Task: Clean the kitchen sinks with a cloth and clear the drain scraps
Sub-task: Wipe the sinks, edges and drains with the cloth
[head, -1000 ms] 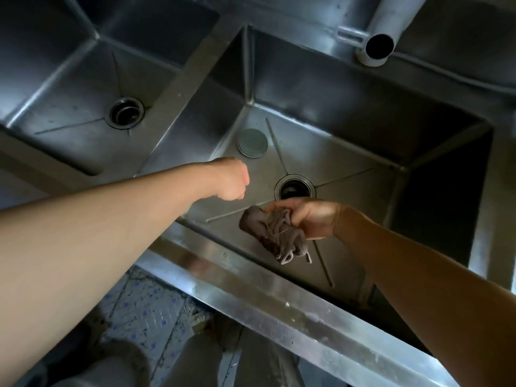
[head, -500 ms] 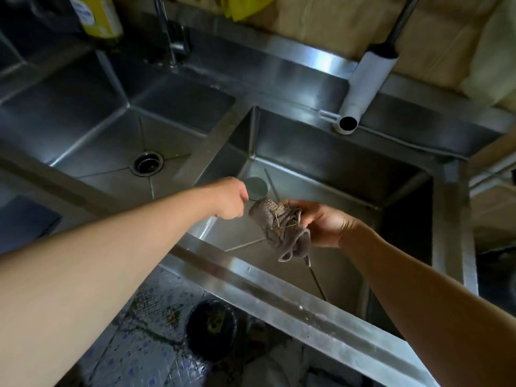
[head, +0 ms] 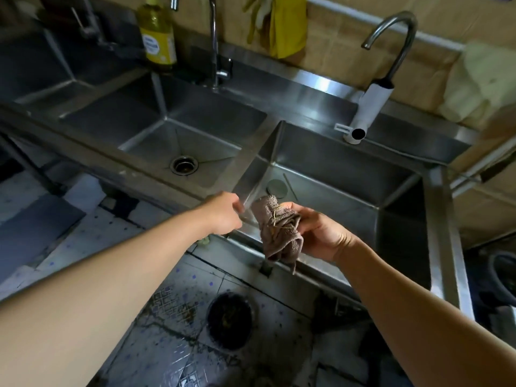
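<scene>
My right hand (head: 318,233) grips a bunched brown cloth (head: 279,233) above the front edge of the right sink (head: 363,185). Thin yellowish strands cling to the cloth. My left hand (head: 223,216) hovers just left of the cloth with its fingers curled; the fingertips are blurred and nothing shows in them. A round metal drain cover (head: 276,187) lies on the right sink's floor behind the cloth. The left sink (head: 156,129) has an open drain (head: 184,164).
A faucet with a white tube (head: 368,107) hangs over the right sink's back rim. A yellow bottle (head: 157,34) and yellow gloves (head: 287,23) are at the back. A round black container (head: 229,319) stands on the tiled floor below my hands.
The view has pulled back and tilted up, showing both sinks, the faucets and the floor. Both hands rose out of the right basin to its front edge with the cloth.
</scene>
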### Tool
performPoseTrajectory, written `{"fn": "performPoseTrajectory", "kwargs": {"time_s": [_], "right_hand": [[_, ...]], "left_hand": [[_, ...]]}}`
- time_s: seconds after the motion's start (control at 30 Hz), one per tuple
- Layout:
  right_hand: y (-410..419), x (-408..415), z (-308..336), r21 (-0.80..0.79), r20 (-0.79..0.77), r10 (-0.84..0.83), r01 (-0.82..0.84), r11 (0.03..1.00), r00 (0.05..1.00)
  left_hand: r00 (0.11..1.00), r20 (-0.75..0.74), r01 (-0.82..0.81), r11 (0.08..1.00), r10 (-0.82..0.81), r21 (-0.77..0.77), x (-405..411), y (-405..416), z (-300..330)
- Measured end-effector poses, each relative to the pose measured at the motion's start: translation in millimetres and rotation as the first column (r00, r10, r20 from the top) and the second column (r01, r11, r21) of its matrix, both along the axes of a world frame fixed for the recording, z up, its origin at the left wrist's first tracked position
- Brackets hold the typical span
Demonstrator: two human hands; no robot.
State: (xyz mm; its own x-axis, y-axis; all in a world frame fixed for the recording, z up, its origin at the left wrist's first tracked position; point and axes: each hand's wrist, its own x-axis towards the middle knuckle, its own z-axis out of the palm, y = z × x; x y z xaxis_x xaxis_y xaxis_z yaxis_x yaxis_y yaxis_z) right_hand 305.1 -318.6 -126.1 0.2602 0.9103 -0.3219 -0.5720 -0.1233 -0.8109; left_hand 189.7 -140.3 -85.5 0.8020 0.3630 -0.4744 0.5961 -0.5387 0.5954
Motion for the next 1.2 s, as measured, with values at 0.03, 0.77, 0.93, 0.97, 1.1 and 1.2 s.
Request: {"fn": "performPoseTrajectory", "kwargs": {"time_s": [0.03,0.77,0.93,0.97,1.1,1.2], "right_hand": [[4,-12,-2,0.011,-0.014,0.012,-0.012,1.000,1.000],[-29,-136,-316,-0.492,-0.043,-0.259,0.206,0.846,0.965],[-15,-138,-425,-0.604,0.461,-0.011,0.323,0.729,0.887],[-11,-138,-440,-0.597,0.551,0.044,0.358,0.718,0.833],[4,-136,-506,-0.508,0.743,0.088,0.474,0.719,0.664],[9,-134,-551,-0.643,0.721,0.379,0.356,0.678,0.581]], "left_hand": [[0.999,-0.008,-0.032,0.999,0.032,-0.007,-14,2,-4],[0.916,-0.235,-0.369,0.911,0.324,-0.182,-145,-38,-311],[0.920,-0.220,-0.360,0.921,0.324,-0.149,-137,-31,-424],[0.922,-0.215,-0.360,0.920,0.324,-0.157,-135,-31,-444],[0.932,-0.177,-0.349,0.916,0.317,-0.198,-124,-31,-514],[0.936,-0.185,-0.334,0.919,0.298,-0.210,-120,-30,-552]]}}
